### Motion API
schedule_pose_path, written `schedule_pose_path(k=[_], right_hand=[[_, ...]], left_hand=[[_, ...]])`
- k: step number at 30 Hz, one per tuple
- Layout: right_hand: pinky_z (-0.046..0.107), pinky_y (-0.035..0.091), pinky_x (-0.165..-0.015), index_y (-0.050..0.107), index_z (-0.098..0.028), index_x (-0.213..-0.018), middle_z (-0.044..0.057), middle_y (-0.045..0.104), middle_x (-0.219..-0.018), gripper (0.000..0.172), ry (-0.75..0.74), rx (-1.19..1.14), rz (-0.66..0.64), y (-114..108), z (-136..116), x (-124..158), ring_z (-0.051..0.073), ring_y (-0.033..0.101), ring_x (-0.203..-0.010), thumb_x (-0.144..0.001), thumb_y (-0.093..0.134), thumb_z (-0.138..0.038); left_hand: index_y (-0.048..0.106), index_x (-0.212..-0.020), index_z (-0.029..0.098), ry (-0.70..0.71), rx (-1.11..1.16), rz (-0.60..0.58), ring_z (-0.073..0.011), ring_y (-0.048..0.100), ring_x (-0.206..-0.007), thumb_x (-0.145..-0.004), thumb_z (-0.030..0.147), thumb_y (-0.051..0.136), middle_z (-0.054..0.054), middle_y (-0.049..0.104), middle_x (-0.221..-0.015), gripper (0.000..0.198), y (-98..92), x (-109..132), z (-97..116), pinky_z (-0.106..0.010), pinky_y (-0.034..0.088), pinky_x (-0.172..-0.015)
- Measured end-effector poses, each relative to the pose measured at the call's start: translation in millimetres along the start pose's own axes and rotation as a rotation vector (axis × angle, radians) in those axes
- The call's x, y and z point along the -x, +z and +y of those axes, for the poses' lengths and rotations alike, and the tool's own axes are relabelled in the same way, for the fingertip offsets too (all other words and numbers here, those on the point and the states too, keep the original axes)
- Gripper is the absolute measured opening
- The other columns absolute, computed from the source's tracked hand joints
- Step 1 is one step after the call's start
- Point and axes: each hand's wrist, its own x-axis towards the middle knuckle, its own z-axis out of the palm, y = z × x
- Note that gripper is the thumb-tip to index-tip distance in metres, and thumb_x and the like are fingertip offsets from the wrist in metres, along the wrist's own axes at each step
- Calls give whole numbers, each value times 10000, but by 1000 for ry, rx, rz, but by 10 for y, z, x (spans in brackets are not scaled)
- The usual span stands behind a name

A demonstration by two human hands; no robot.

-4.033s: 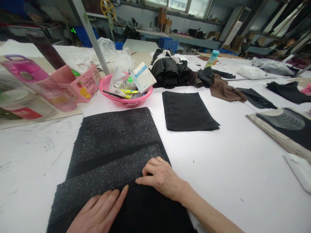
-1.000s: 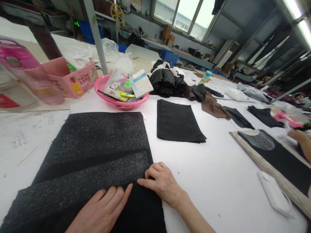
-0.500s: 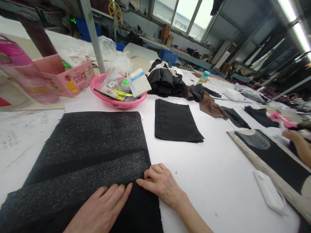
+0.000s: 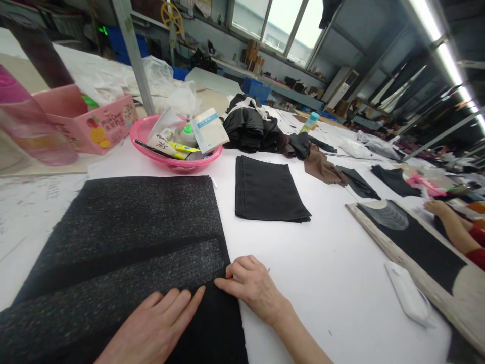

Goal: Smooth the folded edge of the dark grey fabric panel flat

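Observation:
Speckled dark fabric (image 4: 140, 207) lies on the white-covered table, with a folded-back strip (image 4: 170, 270) running across it and plain black fabric (image 4: 214, 326) showing below. My left hand (image 4: 157, 323) rests flat on the lower edge of the strip, its fingers stretched out side by side. At the right end of that strip, my right hand (image 4: 252, 288) has its fingers curled and its thumb against the fabric, pinching the edge. The two hands are a short gap apart. Beyond them sits a neat stack of black fabric pieces (image 4: 269, 189).
A pink basin (image 4: 174, 164) of small supplies stands behind the fabric, beside a pink box (image 4: 108, 126) and a metal post (image 4: 132, 55). At right lie a white handheld object (image 4: 407, 293) and a long board (image 4: 371, 227) with black fabric. A co-worker's hand (image 4: 441, 210) is near it.
The view has shifted slightly, so the table things sit a little further left. Both my hands keep nearly the same place on the fabric. More of the co-worker's red sleeve shows.

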Motion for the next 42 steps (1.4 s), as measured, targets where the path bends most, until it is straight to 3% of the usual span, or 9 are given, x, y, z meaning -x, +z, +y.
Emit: schedule_pose_path(k=[8,13,21,25,30,38,42], right_hand=[[290,387,-715,633,-252,-1079,13,599,-892,168,53,-92,74,78,3,59,135,492,-831,-989,496,-213],[273,397,-732,643,-264,-1063,13,595,-904,172,92,-129,87,103,23,78,130,491,-849,-980,511,-195],[289,390,-672,625,-201,-1075,21,598,-851,172,-15,31,78,25,-46,52,148,489,-793,-960,512,-142],[277,402,-691,633,-210,-1061,19,613,-881,160,47,-70,131,73,-30,76,142,500,-808,-968,512,-161],[252,404,-665,665,-213,-997,10,612,-809,141,180,-268,226,151,43,105,127,510,-756,-969,528,-232],[271,411,-676,664,-215,-934,23,625,-833,154,186,-280,176,116,36,107,146,520,-779,-969,515,-225],[279,426,-714,637,-212,-1034,30,627,-884,140,214,-303,150,102,28,124,149,532,-818,-959,518,-216]], left_hand=[[409,-1397,263,-16,78,-23,-244,546,-1116,-874,34,362,-82,615,-1219,573,168,-30,31,-433,411,-948],[404,-1400,253,13,60,-52,-254,562,-1098,-872,50,365,-84,627,-1209,567,68,-70,45,-438,434,-925],[439,-1381,263,0,-10,-75,-242,593,-1015,-851,5,347,-66,658,-1108,596,-106,-110,110,-416,466,-857],[423,-1389,259,-1,-2,-101,-257,587,-1039,-846,-9,323,-73,650,-1138,614,-137,-135,129,-441,473,-866],[371,-1411,273,-6,-16,-80,-268,580,-1072,-831,-46,265,-90,633,-1182,671,-56,-139,129,-461,469,-878],[335,-1420,282,-28,-13,-20,-276,518,-1185,-826,-70,259,-98,586,-1280,695,117,-98,136,-491,417,-956],[346,-1416,276,-25,24,-38,-275,499,-1214,-852,-31,277,-101,571,-1308,646,156,-98,124,-478,416,-965]])
